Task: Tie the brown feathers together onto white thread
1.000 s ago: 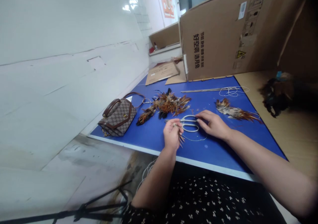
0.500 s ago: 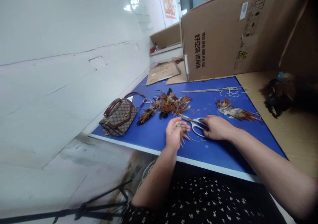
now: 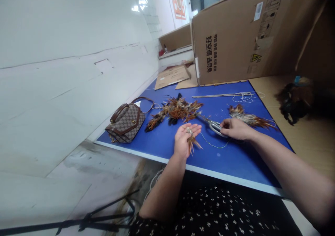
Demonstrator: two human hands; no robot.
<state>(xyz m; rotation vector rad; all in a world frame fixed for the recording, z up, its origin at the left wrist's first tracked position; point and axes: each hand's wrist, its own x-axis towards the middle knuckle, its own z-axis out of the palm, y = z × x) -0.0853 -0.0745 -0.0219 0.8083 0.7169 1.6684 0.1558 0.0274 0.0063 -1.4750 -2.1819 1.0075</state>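
Note:
My left hand (image 3: 182,140) is palm up above the front of the blue table (image 3: 159,146), its thumb pressing a small bunch of brown feathers (image 3: 193,143) against the fingers. A thin thread (image 3: 214,146) runs from the bunch towards my right hand (image 3: 237,128). That hand grips the handles of metal scissors (image 3: 215,127), whose blades point left towards a large pile of brown and black feathers (image 3: 180,108). Behind my right hand lies a bundle of grey and brown feathers (image 3: 250,118).
A patterned handbag (image 3: 127,122) sits at the table's left. Thin sticks (image 3: 214,95) and a tangle of white string (image 3: 244,97) lie at the back. A large cardboard box (image 3: 232,44) stands behind them. Dark feathers (image 3: 290,101) rest on cardboard at right.
My right hand has moved right with the scissors, away from my left hand. The left fingers have opened out a little, showing more of the feather bunch.

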